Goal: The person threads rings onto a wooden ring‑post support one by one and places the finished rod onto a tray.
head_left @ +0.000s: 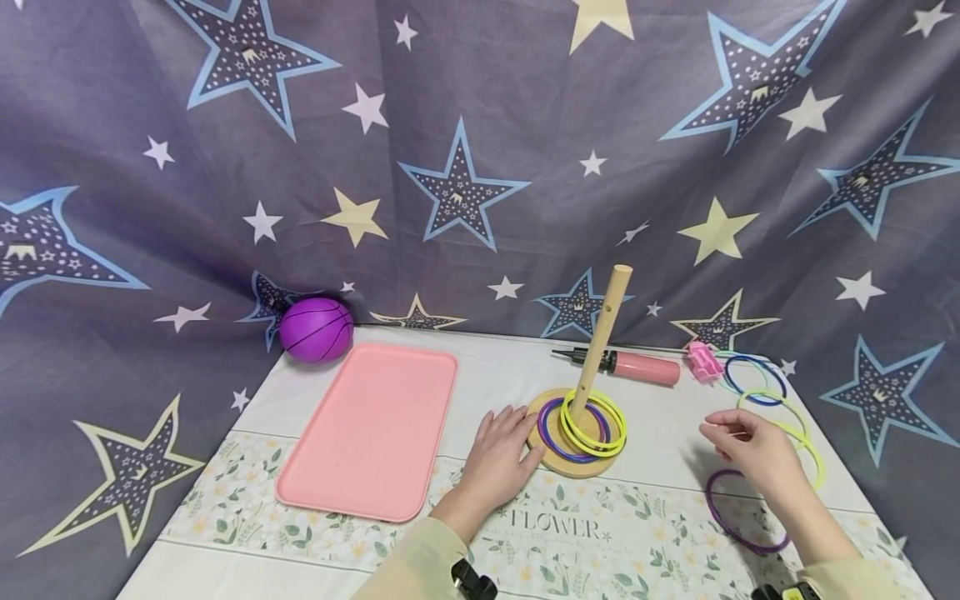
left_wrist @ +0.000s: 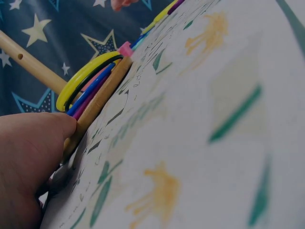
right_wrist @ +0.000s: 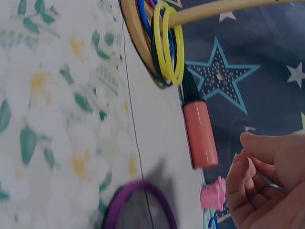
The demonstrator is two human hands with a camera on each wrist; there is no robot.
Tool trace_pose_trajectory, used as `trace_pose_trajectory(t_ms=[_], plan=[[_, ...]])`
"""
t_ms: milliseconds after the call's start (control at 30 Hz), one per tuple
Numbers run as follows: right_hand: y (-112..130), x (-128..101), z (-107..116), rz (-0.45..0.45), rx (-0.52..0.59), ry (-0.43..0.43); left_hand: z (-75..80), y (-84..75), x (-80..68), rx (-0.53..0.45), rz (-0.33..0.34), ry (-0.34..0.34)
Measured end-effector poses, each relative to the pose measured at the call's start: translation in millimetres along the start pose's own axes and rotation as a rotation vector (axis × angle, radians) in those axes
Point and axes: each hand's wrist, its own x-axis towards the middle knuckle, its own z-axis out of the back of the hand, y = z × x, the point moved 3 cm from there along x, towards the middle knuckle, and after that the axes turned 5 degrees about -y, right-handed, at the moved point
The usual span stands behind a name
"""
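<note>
Wooden ring-toss base (head_left: 573, 467) sat frame centre, peg (head_left: 600, 340) leaning upper right | left hand (head_left: 498, 457) flat, fingers touching its left rim | right hand (head_left: 753, 454) loosely curled, empty, over purple ring (head_left: 738, 521) lower right

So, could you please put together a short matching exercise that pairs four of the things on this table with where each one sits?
Things:
1. ball
2. tray
3. pump
4. left hand

Places:
A. lying behind the peg base, by the backdrop
B. resting against the near-left edge of the peg base
C. far-left corner of the table
D. flat on the table, left of the peg base

Pairs: 1-C, 2-D, 3-A, 4-B
</note>
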Motion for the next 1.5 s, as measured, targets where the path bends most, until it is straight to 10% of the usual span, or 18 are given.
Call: trace_pose_trajectory(t_ms=[900,1500], plan=[[-78,-15,35,-0.199,0.086,-0.055,-1.3,1.5,0.4,0.000,0.003,0.009],[-106,-20,43,-0.297,-0.059,-0.027,-0.2,-0.5,0.8,0.003,0.006,0.016]])
